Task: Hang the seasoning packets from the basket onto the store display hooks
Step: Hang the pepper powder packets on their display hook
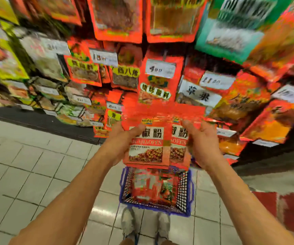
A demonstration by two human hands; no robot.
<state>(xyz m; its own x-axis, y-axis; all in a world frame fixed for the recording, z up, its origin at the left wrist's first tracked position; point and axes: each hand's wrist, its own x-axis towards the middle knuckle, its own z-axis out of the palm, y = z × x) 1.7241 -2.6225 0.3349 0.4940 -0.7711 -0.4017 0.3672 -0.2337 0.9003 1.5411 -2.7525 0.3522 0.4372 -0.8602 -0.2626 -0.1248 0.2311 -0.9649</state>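
I hold a fanned stack of red seasoning packets point(148, 147) between both hands, above the basket and just below the display. My left hand point(123, 138) grips the stack's left edge, thumb across the front packet. My right hand point(201, 140) curls round the right edge of a second packet point(178, 147) behind it. A blue basket point(189, 191) stands on the floor in front of my feet, with more red packets point(153, 188) inside. The display point(157, 82) ahead carries hanging red packets with price tags; the hooks themselves are blurred.
Rows of hanging packets fill the rack left, right and above, with a green pack point(231, 32) at the upper right. Grey tiled floor point(27, 174) spreads to the left. A red patch point(284, 209) lies on the floor at the right.
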